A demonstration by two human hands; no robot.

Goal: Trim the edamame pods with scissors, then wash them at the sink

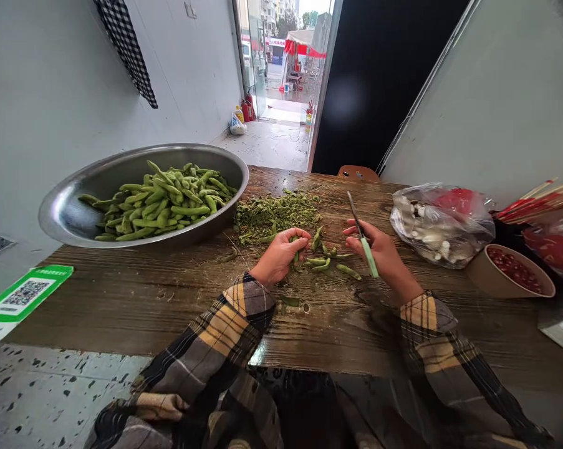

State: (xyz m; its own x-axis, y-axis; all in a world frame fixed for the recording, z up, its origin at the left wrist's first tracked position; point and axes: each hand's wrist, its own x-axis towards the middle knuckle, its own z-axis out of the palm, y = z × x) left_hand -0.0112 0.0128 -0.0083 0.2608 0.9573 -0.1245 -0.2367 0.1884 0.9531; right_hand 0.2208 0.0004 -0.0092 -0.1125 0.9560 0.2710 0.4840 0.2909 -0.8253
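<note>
My left hand (281, 254) is closed in a pinch over the table, with a green soybean pod (297, 262) partly showing under its fingertips. My right hand (381, 252) grips scissors (369, 257) with a pale green handle, seen edge-on, their narrow dark blades pointing away from me. Between the hands lie several loose pods (319, 265). Just beyond is a heap of small green trimmings (281, 214). A wide metal basin (66, 215) at the left holds a mound of whole pods (169, 199).
On the right of the wooden table (169, 299) are a clear plastic bag of pale mushrooms (433, 234), a paper bowl (496, 277) of small red pieces and red-tipped sticks (538, 202). A green QR code card (26, 296) lies at the left edge. An open doorway (281, 115) is ahead.
</note>
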